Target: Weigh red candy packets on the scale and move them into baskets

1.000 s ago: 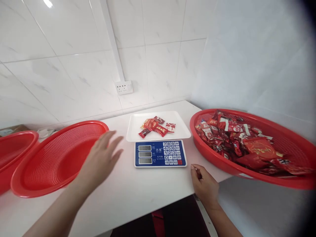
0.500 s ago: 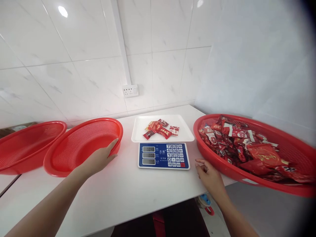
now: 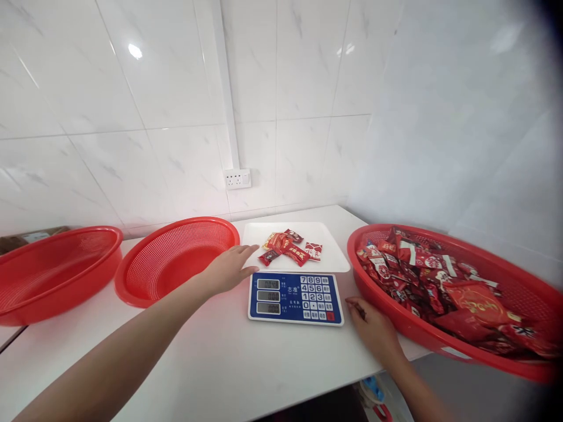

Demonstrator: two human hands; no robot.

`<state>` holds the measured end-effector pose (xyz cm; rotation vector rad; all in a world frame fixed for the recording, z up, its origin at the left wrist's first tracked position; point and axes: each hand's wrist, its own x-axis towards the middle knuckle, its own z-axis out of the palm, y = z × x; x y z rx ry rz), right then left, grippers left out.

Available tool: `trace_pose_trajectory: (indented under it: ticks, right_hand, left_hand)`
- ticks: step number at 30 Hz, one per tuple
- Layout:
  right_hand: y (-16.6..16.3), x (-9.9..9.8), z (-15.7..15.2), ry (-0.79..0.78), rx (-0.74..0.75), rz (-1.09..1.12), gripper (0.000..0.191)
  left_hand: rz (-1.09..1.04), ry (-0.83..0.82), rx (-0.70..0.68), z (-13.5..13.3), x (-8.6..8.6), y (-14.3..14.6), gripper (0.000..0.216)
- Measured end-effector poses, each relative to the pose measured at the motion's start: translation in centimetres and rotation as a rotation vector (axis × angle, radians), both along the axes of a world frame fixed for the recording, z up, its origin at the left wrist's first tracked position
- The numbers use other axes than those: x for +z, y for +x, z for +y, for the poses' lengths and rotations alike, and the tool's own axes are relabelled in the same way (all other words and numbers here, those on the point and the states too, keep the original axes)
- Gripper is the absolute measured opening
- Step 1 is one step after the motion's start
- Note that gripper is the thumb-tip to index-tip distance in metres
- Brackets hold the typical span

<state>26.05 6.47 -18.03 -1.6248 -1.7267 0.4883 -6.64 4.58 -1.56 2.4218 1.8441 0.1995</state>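
Note:
My left hand (image 3: 229, 271) reaches forward with its fingers stretched out, the fingertips at the left edge of the white weighing tray (image 3: 334, 264). Several red snack packets (image 3: 290, 247) lie on that tray. Below it is the blue keypad panel of the scale (image 3: 295, 296) with three small displays. My right hand (image 3: 373, 329) rests on the white table just right of the scale, fingers loosely curled, with nothing visible in them. It lies against the rim of a large red basket (image 3: 387, 323) heaped with red snack packets (image 3: 431, 275).
An empty red mesh basket (image 3: 132, 293) stands left of the scale, close to my left forearm. Another red basket (image 3: 53, 305) sits at the far left. A wall socket (image 3: 237, 179) is on the tiled wall behind. The table's front edge is near me.
My left hand moved right from the empty mesh basket's rim to the scale's tray edge. The view shifted, so everything sits lower. My right hand stayed by the full basket.

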Motion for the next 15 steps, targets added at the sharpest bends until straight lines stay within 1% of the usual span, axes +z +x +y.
trace_pose_trajectory:
  ticks: [4, 8, 11, 15]
  right_hand:
    - [0.0, 0.3, -0.1, 0.007, -0.013, 0.052, 0.029]
    - [-0.1, 0.4, -0.1, 0.005, -0.011, 0.084, 0.028]
    - [-0.1, 0.4, 0.0, -0.004, -0.018, 0.089, 0.028]
    - [-0.1, 0.5, -0.1, -0.028, -0.021, 0.073, 0.030]
  left_hand:
    - [0.035, 0.006, -0.051, 3.2, -1.0, 2.9, 0.046]
    - [0.047, 0.011, -0.051, 5.4, -1.9, 4.3, 0.042]
    - [0.035, 0.004, -0.033, 6.1, -2.1, 4.4, 0.042]
    - [-0.007, 0.003, -0.031, 6.1, -1.9, 3.9, 0.041]
